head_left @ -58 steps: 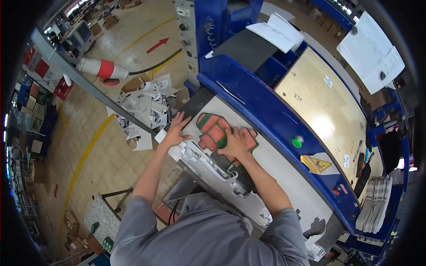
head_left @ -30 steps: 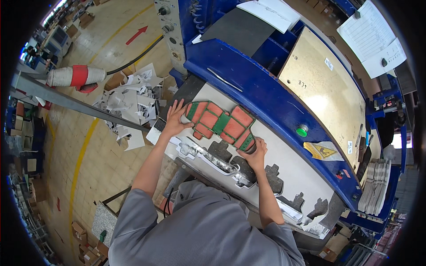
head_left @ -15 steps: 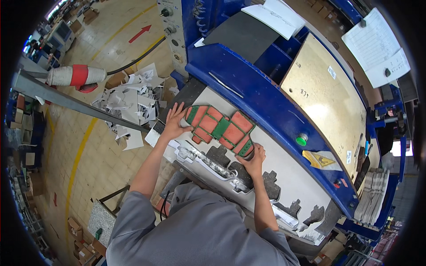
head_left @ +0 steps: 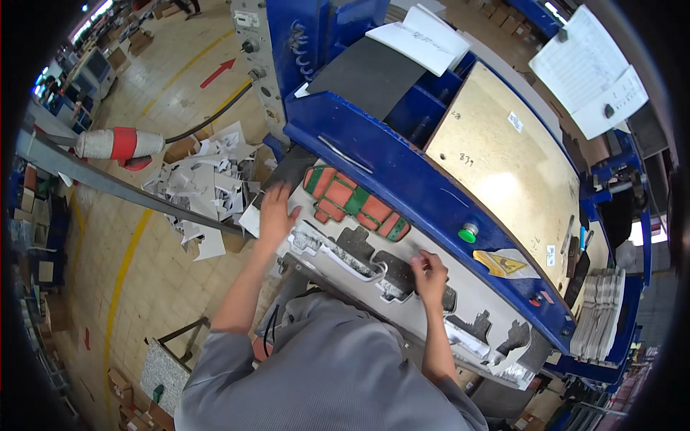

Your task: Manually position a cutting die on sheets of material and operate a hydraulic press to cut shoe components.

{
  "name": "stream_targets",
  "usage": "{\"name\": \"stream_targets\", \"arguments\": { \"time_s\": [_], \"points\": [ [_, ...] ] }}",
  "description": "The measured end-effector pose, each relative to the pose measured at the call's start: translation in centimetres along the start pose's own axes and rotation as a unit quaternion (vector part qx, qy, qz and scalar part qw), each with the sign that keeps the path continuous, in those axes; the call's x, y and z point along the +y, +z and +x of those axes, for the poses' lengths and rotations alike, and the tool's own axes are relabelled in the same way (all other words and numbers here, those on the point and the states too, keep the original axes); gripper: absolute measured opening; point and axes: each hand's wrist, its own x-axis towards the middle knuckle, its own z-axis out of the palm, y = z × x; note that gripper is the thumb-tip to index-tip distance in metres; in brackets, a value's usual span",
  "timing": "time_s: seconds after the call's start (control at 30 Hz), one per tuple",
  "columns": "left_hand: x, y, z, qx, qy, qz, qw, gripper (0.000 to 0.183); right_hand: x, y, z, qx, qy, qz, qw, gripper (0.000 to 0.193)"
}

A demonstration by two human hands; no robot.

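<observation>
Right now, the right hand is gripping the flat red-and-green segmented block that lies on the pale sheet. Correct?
Not quite: the right hand isn't gripping the flat red-and-green segmented block. The head view shows that hand apart from it, toward the picture's lower right. The block does lie on the pale sheet.

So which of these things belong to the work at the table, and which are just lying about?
Probably in use:
Red-and-green block, lying free of both hands
Pale sheet with cut-outs, under the block
Blue machine alongside

Apparently just lying about:
Heap of pale scraps on the floor
Cardboard boxes, lower left
</observation>
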Motion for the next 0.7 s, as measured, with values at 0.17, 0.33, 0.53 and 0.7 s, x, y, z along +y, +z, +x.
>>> {"name": "stream_targets", "arguments": {
  "time_s": [0.17,0.33,0.53,0.7],
  "points": [
    [5.2,4.4,-9.2,-0.13,0.093,-0.076,0.984,0.013,-5.4,-4.5,5.9,0.171,-0.021,0.012,0.985,0.041],
    [7.8,6.2,-7.7,-0.008,0.159,-0.096,0.983,0.018,-5.1,-4.5,1.9,0.086,0.063,0.054,0.993,0.053],
    [9.3,6.8,-5.3,0.028,0.176,-0.119,0.977,0.02,-2.0,-2.2,-4.3,0.055,-0.092,-0.122,0.987,0.021],
    [9.1,6.4,-5.4,0.0,0.16,-0.136,0.978,0.022,-1.5,0.3,-8.1,0.007,-0.142,-0.278,0.95,0.034]
  ]
}}
